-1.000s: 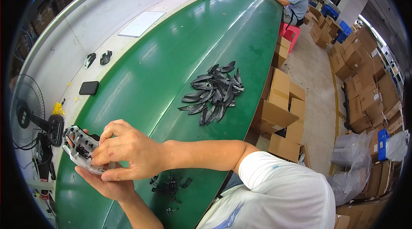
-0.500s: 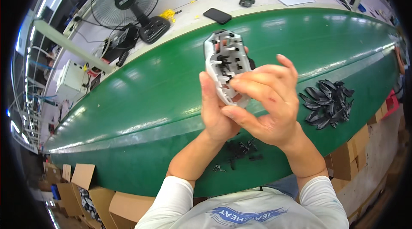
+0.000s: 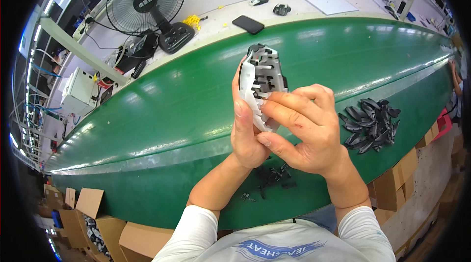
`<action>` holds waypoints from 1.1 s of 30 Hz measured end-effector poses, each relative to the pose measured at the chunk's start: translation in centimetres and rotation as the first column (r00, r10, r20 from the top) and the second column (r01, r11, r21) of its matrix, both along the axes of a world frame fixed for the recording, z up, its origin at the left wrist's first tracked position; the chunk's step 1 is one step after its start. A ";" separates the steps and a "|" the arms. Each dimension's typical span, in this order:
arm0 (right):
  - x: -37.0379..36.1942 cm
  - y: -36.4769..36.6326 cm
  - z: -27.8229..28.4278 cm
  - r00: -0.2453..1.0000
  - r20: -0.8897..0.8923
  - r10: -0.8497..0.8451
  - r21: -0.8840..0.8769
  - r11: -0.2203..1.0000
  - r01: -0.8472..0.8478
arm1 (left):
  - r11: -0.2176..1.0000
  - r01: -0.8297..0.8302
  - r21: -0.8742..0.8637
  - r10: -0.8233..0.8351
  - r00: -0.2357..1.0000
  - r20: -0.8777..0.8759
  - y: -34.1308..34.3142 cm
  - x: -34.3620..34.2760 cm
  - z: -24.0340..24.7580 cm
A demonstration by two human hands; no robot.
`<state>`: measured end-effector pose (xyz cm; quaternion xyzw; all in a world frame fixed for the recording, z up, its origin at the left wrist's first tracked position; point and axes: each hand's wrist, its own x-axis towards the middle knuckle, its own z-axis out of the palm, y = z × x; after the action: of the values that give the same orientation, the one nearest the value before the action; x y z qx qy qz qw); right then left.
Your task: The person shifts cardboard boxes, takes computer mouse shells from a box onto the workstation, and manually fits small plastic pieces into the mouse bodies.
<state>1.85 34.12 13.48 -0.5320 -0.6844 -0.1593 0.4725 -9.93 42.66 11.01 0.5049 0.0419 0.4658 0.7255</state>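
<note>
My left hand (image 3: 244, 137) is closed around a white-and-black computer mouse shell (image 3: 248, 82), held up over the green belt with its hollow inside facing me. White ribs and small black posts line its interior. My right hand (image 3: 306, 127) reaches in from the right, its bent fingertips pressed inside the lower half of the shell and its thumb by the bottom end. Whether a small part sits under those fingertips is hidden. Below my wrists lie small black plastic pieces (image 3: 274, 174). To the right rests a heap of curved black plastic panels (image 3: 371, 124).
A green conveyor belt (image 3: 162, 129) spans the view. Behind it, a white ledge carries a fan (image 3: 174, 36), a phone (image 3: 248, 24), two mouse-like pieces (image 3: 281, 9) and a white board (image 3: 329, 3). Cardboard boxes (image 3: 142, 240) stand along the near edge. Another person's arm (image 3: 456, 78) shows at far right.
The shell has come slightly lower and turned, showing more of its white side wall. My right fingers have moved a little with it, still inside. The whole view has shifted slightly.
</note>
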 end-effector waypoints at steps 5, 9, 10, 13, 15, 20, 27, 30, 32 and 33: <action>0.3 -0.7 1.1 0.995 -0.058 0.075 -0.088 0.993 -0.080 | 0.999 -0.022 -0.034 0.023 0.999 0.030 -0.5 0.0 -0.8; 1.5 -0.8 0.8 0.984 -0.113 0.140 -0.140 0.978 -0.155 | 0.994 -0.029 -0.108 0.034 0.998 0.050 -1.6 0.6 -1.0; 1.7 -0.9 1.0 0.987 -0.102 0.122 -0.136 0.981 -0.136 | 0.995 -0.009 -0.103 0.016 0.998 0.060 -1.9 0.8 -1.0; 1.9 -0.5 0.7 0.956 -0.150 0.250 -0.140 0.952 -0.271 | 0.983 -0.127 -0.132 0.135 0.989 0.054 -2.2 0.7 -0.9; 2.6 -0.2 0.3 0.946 -0.170 0.274 -0.079 0.954 -0.291 | 0.989 -0.114 -0.094 0.119 0.991 0.055 -2.5 0.9 -0.2; 2.7 0.3 -0.6 0.818 -0.378 0.434 0.025 0.888 -0.460 | 0.988 -0.093 -0.122 0.105 0.990 0.094 -1.6 0.7 1.0; 1.9 0.3 -1.7 0.520 -0.689 0.505 0.013 0.726 -0.688 | 0.981 0.127 -0.146 -0.106 0.984 0.141 -0.1 0.2 1.1; 1.8 0.4 -2.3 0.405 -0.758 0.512 0.029 0.646 -0.763 | 0.980 0.136 -0.148 -0.114 0.982 0.147 -0.2 0.2 1.6; 1.3 0.5 -1.9 0.472 -0.723 0.505 -0.022 0.666 -0.745 | 0.984 0.011 -0.180 0.014 0.990 0.139 -0.1 0.1 1.9; 1.3 0.1 -1.4 0.480 -0.719 0.502 -0.026 0.671 -0.741 | 0.984 0.019 -0.179 0.007 0.989 0.145 -0.1 -0.1 2.2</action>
<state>3.20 34.26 12.07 -0.3328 -0.6336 0.3432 0.6083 -10.05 42.57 13.25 0.4022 0.0296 0.4935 0.7706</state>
